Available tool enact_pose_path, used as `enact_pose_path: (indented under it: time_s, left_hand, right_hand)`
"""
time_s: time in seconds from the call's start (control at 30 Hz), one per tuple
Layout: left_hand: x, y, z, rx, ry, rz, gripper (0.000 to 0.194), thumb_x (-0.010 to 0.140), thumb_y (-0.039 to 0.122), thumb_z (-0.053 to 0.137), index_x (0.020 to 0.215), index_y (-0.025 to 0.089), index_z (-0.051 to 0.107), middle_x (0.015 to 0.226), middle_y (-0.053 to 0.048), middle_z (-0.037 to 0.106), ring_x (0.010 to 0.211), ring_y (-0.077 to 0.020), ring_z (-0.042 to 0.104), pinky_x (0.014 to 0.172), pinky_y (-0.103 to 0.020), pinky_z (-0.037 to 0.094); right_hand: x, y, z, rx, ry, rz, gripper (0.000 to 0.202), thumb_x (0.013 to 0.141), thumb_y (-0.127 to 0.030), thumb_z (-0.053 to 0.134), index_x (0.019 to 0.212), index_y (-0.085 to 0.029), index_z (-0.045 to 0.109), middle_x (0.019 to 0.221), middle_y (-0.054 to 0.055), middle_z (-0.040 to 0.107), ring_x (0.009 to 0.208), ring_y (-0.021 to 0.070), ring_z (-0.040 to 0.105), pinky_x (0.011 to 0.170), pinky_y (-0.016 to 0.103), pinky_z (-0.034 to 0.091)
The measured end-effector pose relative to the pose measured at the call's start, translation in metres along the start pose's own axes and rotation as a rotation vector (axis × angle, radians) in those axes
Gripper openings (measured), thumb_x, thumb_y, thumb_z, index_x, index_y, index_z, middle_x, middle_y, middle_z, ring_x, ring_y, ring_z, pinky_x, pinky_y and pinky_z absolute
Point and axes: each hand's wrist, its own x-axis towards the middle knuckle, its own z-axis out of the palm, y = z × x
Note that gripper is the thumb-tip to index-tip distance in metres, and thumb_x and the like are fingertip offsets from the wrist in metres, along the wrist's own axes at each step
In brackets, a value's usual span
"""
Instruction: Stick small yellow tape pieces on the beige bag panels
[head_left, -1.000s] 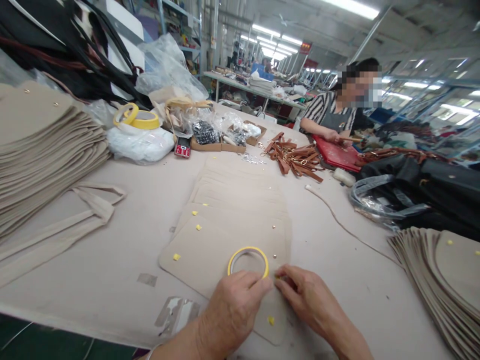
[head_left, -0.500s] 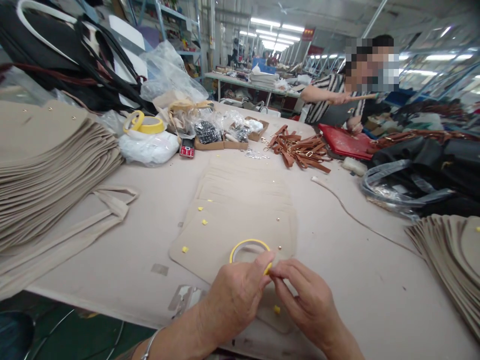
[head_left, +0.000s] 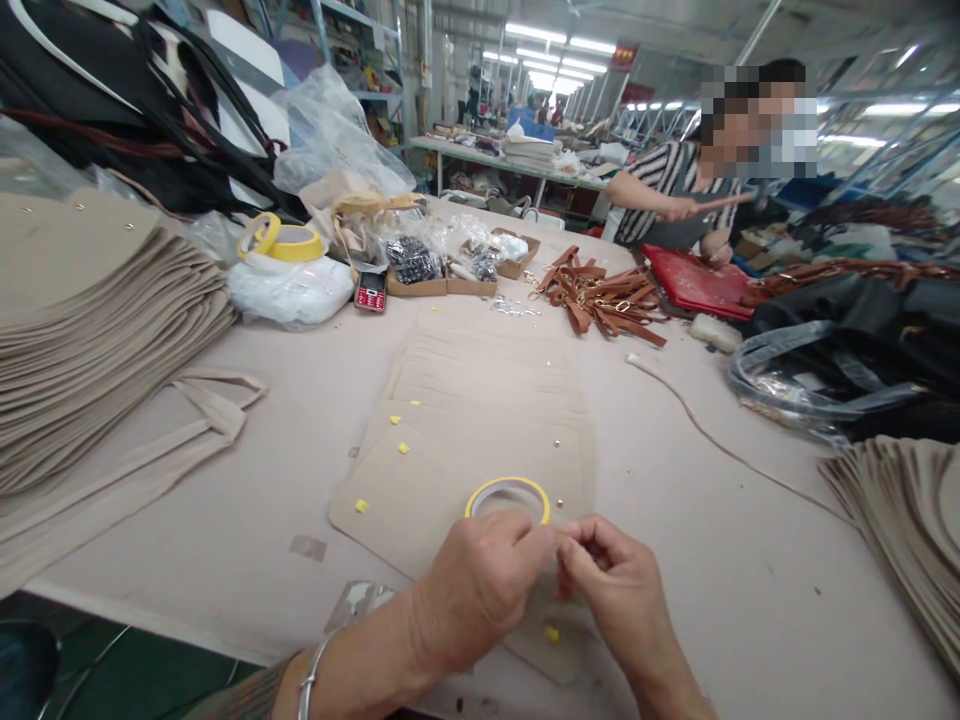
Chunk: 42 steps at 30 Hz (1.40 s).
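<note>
Left hand (head_left: 487, 575) holds the tape (head_left: 508, 482) over the flaps (head_left: 439, 485); right hand (head_left: 619, 590) has fingers pinched beside it (on what, I can't tell). A hard tug could rip the tape.

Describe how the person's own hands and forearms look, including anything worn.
The left hand and right hand are ungloved. A slim silver-coloured bangle circles the left wrist, with a dark brownish sleeve further up. No sleeve shows on the right forearm.
</note>
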Motion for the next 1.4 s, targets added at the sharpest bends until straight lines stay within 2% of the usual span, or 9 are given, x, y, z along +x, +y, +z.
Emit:
enact_pose_path:
  time_s: [0.1, 0.17, 0.33, 0.43, 0.67, 0.87, 0.97, 1.13, 1.4]
  left_hand:
    - [0.003, -0.004, 0.002, 0.016, 0.040, -0.011, 0.020, 0.095, 0.013, 0.035, 0.088, 0.017, 0.053, 0.071, -0.001, 0.054, 0.063, -0.0150, 0.049, 0.056, -0.026, 0.039]
    - [0.003, -0.010, 0.005, 0.096, -0.018, -0.057, 0.017, 0.095, 0.015, 0.039, 0.086, 0.017, 0.053, 0.077, -0.002, 0.056, 0.070, -0.0164, 0.051, 0.062, -0.027, 0.042]
    - [0.000, -0.024, 0.017, 0.253, -0.267, -0.120, 0.006, 0.092, 0.019, 0.050, 0.088, 0.018, 0.053, 0.090, -0.005, 0.057, 0.082, -0.0216, 0.052, 0.068, -0.032, 0.048]
    - [-0.001, -0.027, 0.020, 0.246, -0.311, -0.108, 0.005, 0.092, 0.021, 0.051, 0.088, 0.018, 0.052, 0.091, -0.004, 0.056, 0.083, -0.0224, 0.051, 0.067, -0.034, 0.048]
    - [-0.004, -0.028, 0.018, 0.207, -0.313, -0.108, 0.005, 0.092, 0.021, 0.051, 0.088, 0.019, 0.051, 0.089, -0.003, 0.055, 0.081, -0.0218, 0.050, 0.066, -0.034, 0.048]
    - [-0.006, -0.029, 0.021, 0.198, -0.310, -0.113, 0.005, 0.092, 0.022, 0.051, 0.089, 0.019, 0.051, 0.089, -0.003, 0.055, 0.081, -0.0218, 0.051, 0.064, -0.034, 0.048]
    - [-0.006, -0.029, 0.021, 0.195, -0.304, -0.107, 0.005, 0.092, 0.021, 0.051, 0.088, 0.018, 0.050, 0.090, -0.003, 0.055, 0.082, -0.0222, 0.051, 0.065, -0.034, 0.049]
    - [-0.005, -0.028, 0.020, 0.192, -0.301, -0.113, 0.005, 0.093, 0.021, 0.050, 0.088, 0.018, 0.051, 0.090, -0.003, 0.055, 0.083, -0.0223, 0.051, 0.066, -0.034, 0.049]
    - [-0.003, -0.028, 0.018, 0.187, -0.288, -0.131, 0.005, 0.092, 0.019, 0.051, 0.089, 0.018, 0.054, 0.090, -0.004, 0.058, 0.086, -0.0225, 0.053, 0.068, -0.033, 0.050]
  right_hand:
    - [0.019, 0.010, -0.012, 0.111, 0.001, 0.174, 0.033, 0.071, -0.048, 0.069, 0.069, -0.016, 0.063, 0.052, -0.001, 0.060, 0.044, 0.0115, 0.054, 0.045, 0.023, 0.047]
    - [0.029, 0.017, -0.020, 0.091, -0.030, 0.225, 0.037, 0.070, -0.050, 0.071, 0.077, -0.014, 0.066, 0.057, 0.000, 0.062, 0.047, 0.0118, 0.057, 0.048, 0.023, 0.050]
    - [0.040, 0.027, -0.025, -0.067, -0.103, 0.224, 0.039, 0.075, -0.052, 0.066, 0.084, -0.014, 0.068, 0.061, 0.001, 0.063, 0.052, 0.0135, 0.060, 0.053, 0.026, 0.053]
    - [0.042, 0.024, -0.023, -0.230, -0.101, 0.167, 0.036, 0.078, -0.051, 0.061, 0.082, -0.016, 0.069, 0.060, 0.001, 0.063, 0.052, 0.0144, 0.060, 0.051, 0.025, 0.052]
    - [0.046, 0.007, -0.016, -0.640, -0.076, -0.093, 0.027, 0.083, -0.040, 0.052, 0.072, -0.022, 0.067, 0.062, 0.001, 0.068, 0.053, 0.0151, 0.060, 0.054, 0.024, 0.045]
    - [0.040, 0.016, -0.023, -0.613, 0.013, -0.047, 0.031, 0.082, -0.046, 0.057, 0.098, -0.021, 0.062, 0.050, -0.005, 0.061, 0.046, 0.0164, 0.058, 0.050, 0.026, 0.044]
    - [0.032, 0.021, -0.026, -0.549, 0.006, -0.091, 0.029, 0.085, -0.047, 0.053, 0.086, -0.022, 0.065, 0.067, 0.001, 0.069, 0.059, 0.0163, 0.064, 0.057, 0.025, 0.048]
    - [0.029, 0.023, -0.016, -0.700, 0.056, -0.312, 0.027, 0.088, -0.039, 0.050, 0.083, -0.020, 0.069, 0.085, 0.006, 0.073, 0.075, 0.0186, 0.068, 0.071, 0.028, 0.048]
    - [0.042, 0.008, -0.008, -0.808, -0.006, -0.223, 0.021, 0.087, -0.032, 0.048, 0.079, -0.023, 0.064, 0.061, -0.002, 0.063, 0.056, 0.0140, 0.058, 0.057, 0.025, 0.038]
